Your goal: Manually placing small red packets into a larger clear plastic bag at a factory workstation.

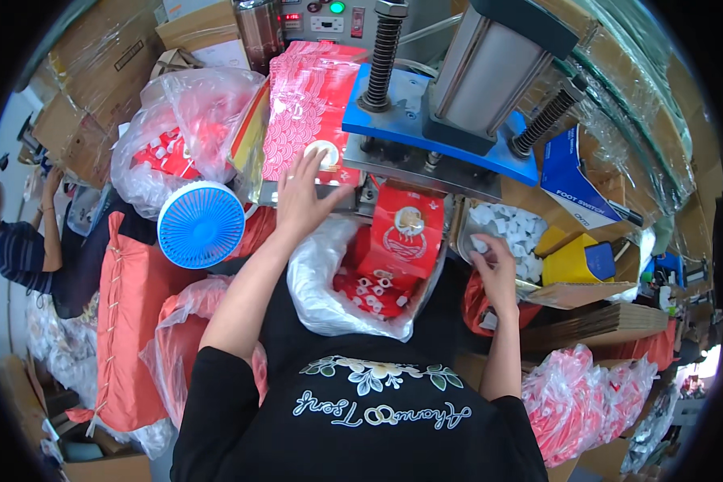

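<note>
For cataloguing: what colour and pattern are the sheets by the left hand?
The sheets are red with pale overlapping arcs; best in the head view.

- Left forearm: angled forward and inward, elbow bent.
- Left hand: back up, fingers extended forward, thumb spread out to the right; not gripping.
- Left wrist: roughly in line with forearm.
- Right forearm: runs almost straight forward.
- Right hand: turned inward, fingers curled, tips near thumb; exact closure unclear at this size.
- Hands well apart, left further forward than right.
</note>
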### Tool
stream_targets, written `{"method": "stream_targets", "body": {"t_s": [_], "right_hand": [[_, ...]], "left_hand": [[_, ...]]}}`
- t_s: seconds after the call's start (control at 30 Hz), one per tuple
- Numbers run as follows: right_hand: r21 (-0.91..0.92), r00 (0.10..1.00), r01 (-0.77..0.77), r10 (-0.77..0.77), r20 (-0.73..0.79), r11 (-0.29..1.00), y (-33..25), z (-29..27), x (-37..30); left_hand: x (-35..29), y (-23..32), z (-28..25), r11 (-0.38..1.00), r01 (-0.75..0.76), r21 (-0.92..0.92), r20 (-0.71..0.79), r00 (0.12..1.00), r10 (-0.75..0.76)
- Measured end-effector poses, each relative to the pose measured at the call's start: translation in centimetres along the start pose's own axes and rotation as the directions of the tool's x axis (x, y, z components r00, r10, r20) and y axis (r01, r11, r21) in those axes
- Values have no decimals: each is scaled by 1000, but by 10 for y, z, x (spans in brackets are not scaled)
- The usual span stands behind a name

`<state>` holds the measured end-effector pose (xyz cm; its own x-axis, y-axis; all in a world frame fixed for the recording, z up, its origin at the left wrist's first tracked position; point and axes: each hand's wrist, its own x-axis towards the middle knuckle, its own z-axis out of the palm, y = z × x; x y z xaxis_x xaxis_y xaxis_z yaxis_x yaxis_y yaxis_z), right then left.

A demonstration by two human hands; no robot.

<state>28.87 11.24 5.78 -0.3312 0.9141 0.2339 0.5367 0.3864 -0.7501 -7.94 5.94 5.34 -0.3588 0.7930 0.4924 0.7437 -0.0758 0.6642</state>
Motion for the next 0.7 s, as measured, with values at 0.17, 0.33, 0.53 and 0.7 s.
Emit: {"method": "stream_targets", "body": {"t_s": [0.17, 0.33, 0.53, 0.7], "right_hand": [[-89, 996, 13, -21, -89, 996, 10, -6, 6], [233, 996, -76, 83, -22, 969, -28, -2, 9], [157, 950, 135, -173, 259, 978, -99, 17, 9], [272, 864, -30, -112, 491, 962, -100, 22, 11]], "left_hand": [[-52, -17, -22, 959, -107, 264, 112, 991, 80], [-49, 19, -38, 989, 77, -122, 97, 993, -66], [-96, 43, -7, 840, 319, -438, 393, 909, -140], [-114, 41, 10, 739, 423, -524, 520, 847, -115]]}}
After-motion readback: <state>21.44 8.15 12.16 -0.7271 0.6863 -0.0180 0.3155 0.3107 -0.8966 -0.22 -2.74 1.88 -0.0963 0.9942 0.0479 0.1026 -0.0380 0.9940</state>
